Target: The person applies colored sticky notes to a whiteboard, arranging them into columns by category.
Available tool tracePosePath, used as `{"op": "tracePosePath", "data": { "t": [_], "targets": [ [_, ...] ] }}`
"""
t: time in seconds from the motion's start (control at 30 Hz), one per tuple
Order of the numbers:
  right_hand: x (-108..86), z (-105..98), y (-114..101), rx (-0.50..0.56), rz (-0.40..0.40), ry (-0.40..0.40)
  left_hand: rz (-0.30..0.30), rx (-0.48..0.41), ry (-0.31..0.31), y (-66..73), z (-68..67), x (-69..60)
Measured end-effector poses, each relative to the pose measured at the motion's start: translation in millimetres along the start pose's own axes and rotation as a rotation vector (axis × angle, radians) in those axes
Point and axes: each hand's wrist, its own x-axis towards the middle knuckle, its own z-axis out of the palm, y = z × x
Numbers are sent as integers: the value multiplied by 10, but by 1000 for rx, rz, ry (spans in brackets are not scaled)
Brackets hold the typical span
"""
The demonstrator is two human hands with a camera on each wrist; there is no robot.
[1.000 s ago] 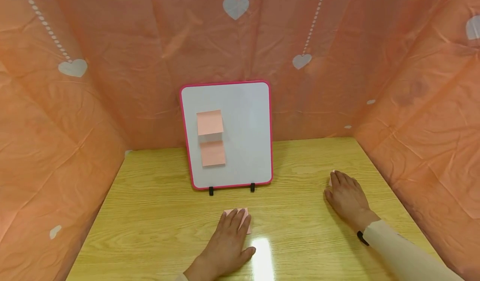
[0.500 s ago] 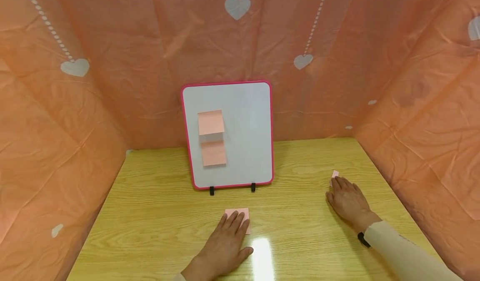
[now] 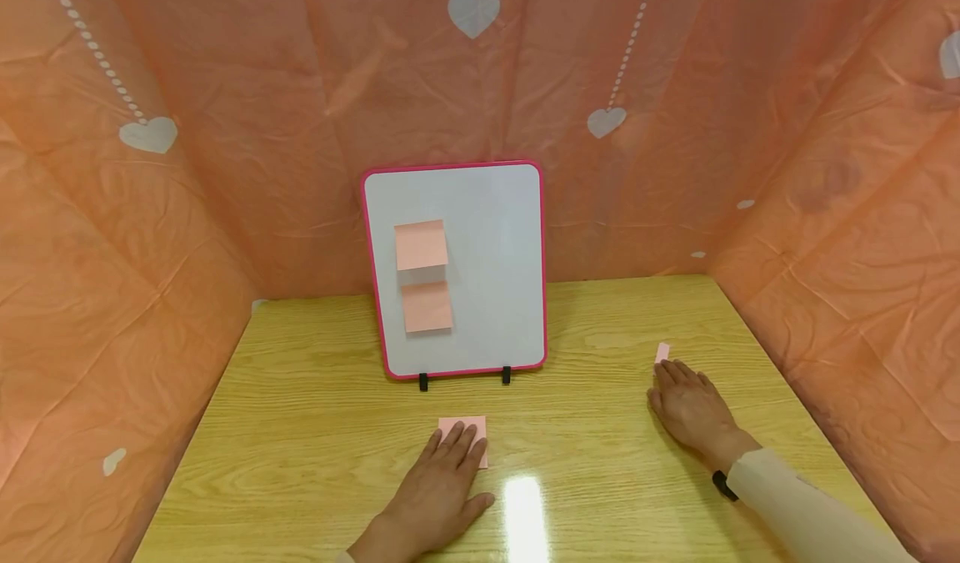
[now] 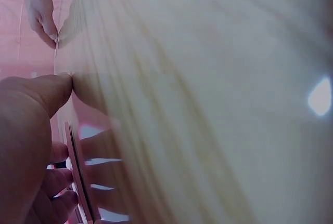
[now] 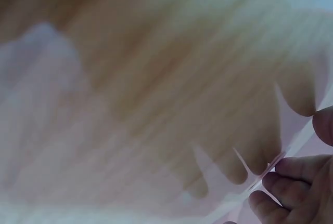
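Observation:
My left hand [image 3: 435, 492] rests on a square pad of pink sticky notes [image 3: 481, 426] near the front middle of the table, fingers extended over it. In the left wrist view, the pad's layered edge [image 4: 78, 172] shows beside the fingertips. At the right, my right hand [image 3: 693, 409] lies with its fingertips on a small, narrow pink paper piece [image 3: 662, 352]; most of that piece is covered, so its full shape is hidden. Two pink sticky notes, an upper note [image 3: 421, 245] and a lower note [image 3: 427, 308], are stuck to the left half of a whiteboard [image 3: 498, 271].
The whiteboard has a pink frame and leans upright on a stand with two black feet [image 3: 506, 375]. Beneath everything is a wood-grain table [image 3: 300, 413]. Orange cloth [image 3: 315, 129] printed with white hearts encloses the back and both sides.
My left hand and the pad have slid slightly left. The right hand has drawn back a little, the narrow pink piece has shifted left, and more of that piece shows beyond the fingertips.

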Motion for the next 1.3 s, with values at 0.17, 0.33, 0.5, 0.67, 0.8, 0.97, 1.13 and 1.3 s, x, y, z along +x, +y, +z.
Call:
{"op": "tracePosePath", "data": {
  "t": [0.17, 0.33, 0.5, 0.67, 0.8, 0.97, 1.13, 1.3],
  "targets": [
    [-26, 17, -116, -6, -47, 18, -14, 0, 19, -46, 1, -33],
    [-65, 22, -272, -5, -78, 23, -23, -10, 27, -90, 0, -60],
    [-101, 45, -448, -7, -132, 42, -30, -29, 18, -129, -9, -90],
    [-140, 87, -639, -35, -205, 49, -36, -47, 27, -150, -27, -122],
    [-157, 101, -809, -50, -264, 27, -40, -45, 37, -161, -20, -126],
    [-184, 130, -1031, -46, -326, -17, -40, -41, 47, -158, -21, -128],
    [-205, 154, -1244, -21, -375, -41, -37, -41, 51, -152, -28, -131],
    [-223, 173, -1412, -43, -420, -39, -47, -57, 53, -151, -27, -126]
  ]
}}
